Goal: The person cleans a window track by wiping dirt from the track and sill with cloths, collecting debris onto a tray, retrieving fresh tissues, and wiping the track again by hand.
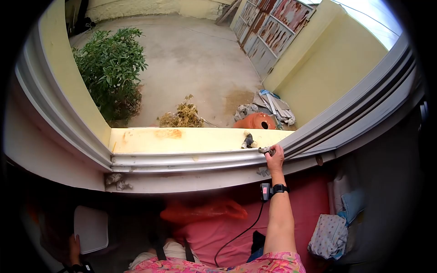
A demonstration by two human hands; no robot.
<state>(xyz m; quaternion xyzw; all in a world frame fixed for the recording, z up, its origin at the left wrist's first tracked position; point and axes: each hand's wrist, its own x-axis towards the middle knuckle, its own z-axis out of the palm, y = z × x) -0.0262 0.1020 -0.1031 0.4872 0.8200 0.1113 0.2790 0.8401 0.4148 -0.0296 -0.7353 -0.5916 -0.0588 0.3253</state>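
Observation:
My right hand [275,159] reaches out to the right part of the window track [195,160]. Its fingers are closed on a small crumpled grey rag [265,150], pressed at the track. Just beyond it, a small dark and pale object [248,140] lies on the yellow outer sill [182,136]; its kind is unclear. Low at the left, my left hand [74,248] grips the edge of a white plastic tray [91,230], held below the window ledge. Crumpled greyish scraps [119,181] lie at the ledge's left corner.
The sliding window frame [355,113] stands close on the right. Below the ledge are a pink-covered bed [300,214], a red plastic bag [205,211] and folded cloths [328,234]. A cable [241,234] runs from my right wrist. Outside are a bush [111,68] and an orange pot [255,120].

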